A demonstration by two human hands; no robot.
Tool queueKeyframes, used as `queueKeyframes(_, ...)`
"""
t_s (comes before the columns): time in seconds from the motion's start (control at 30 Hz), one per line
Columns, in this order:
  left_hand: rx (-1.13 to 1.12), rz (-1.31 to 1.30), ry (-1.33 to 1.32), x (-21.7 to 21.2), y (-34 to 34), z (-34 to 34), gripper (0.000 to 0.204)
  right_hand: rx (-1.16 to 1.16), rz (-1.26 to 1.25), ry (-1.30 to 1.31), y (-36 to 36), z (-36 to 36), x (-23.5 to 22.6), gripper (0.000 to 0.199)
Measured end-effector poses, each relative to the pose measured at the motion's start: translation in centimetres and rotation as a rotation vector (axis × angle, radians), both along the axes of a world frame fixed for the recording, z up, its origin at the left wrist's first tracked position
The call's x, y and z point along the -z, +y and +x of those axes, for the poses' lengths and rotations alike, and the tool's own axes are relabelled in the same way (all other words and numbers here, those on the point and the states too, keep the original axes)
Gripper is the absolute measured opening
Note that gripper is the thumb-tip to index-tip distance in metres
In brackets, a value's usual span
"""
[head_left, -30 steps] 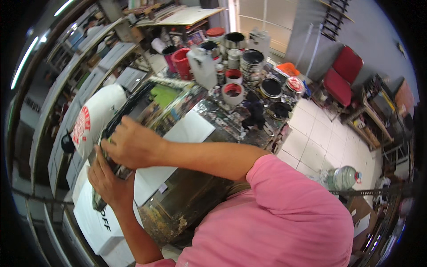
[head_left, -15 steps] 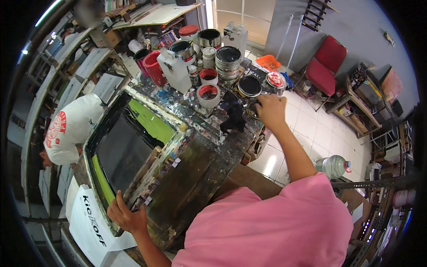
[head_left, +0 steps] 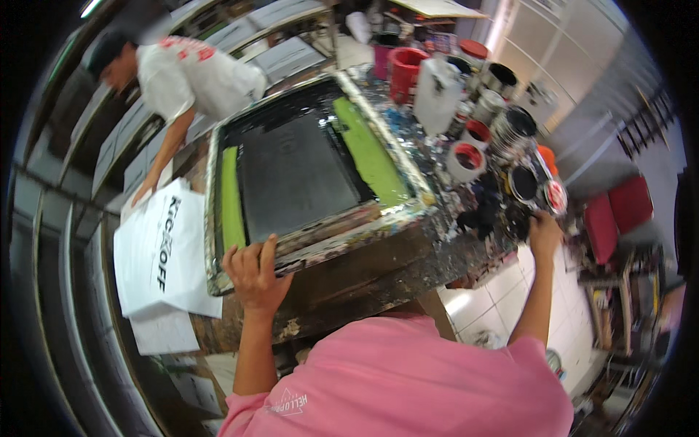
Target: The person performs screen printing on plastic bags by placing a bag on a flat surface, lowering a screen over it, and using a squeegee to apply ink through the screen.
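My left hand (head_left: 256,275) grips the near edge of a paint-crusted screen printing frame (head_left: 328,251), fingers over its rim. Its dark mesh panel (head_left: 295,178) has green strips (head_left: 371,156) at the sides and wet black ink around it. A wooden squeegee (head_left: 328,227) lies along the frame's near side. At the table's right corner, my right hand (head_left: 545,233) is closed at the edge of a small dark tin (head_left: 518,221); its fingertips are partly hidden. A black rag (head_left: 477,211) lies beside the tin.
Printed white sheets (head_left: 164,251) lie left of the frame, where a co-worker (head_left: 196,76) in a white shirt reaches down. Paint cans (head_left: 513,127), a white jug (head_left: 437,95) and a red bucket (head_left: 405,73) crowd the table's far right. A red chair (head_left: 619,215) stands beyond.
The view has swung left, so the frame and cans appear farther right. The co-worker's arm now reaches to the white sheets. My hands stay at the frame edge and the dark tin.
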State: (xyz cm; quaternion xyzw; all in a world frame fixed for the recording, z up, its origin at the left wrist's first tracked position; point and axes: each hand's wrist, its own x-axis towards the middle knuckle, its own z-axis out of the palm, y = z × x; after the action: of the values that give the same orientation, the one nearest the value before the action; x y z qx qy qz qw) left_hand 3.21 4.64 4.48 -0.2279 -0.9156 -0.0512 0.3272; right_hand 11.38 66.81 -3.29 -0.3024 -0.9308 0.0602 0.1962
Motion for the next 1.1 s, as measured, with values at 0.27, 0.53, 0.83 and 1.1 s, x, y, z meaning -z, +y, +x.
queueKeyframes(0.27,-0.021,0.036,0.042,1.4,-0.2,0.3,0.071,-0.587,-0.584,0.537,-12.6,-2.6,-18.2,0.017)
queueKeyframes(0.53,-0.019,0.072,0.032,1.5,-0.5,0.1,0.054,-1.113,-0.724,0.136,-29.2,-15.4,-21.6,0.018)
queueKeyframes(0.83,-0.019,0.067,0.099,3.0,-0.9,-0.2,0.042,-1.389,-0.966,-0.365,-43.9,-25.1,-11.8,0.015)
queueKeyframes(1.1,-0.028,0.059,0.116,2.6,-1.1,-0.2,0.034,-1.527,-0.248,-0.28,-47.3,-24.5,-9.4,0.021)
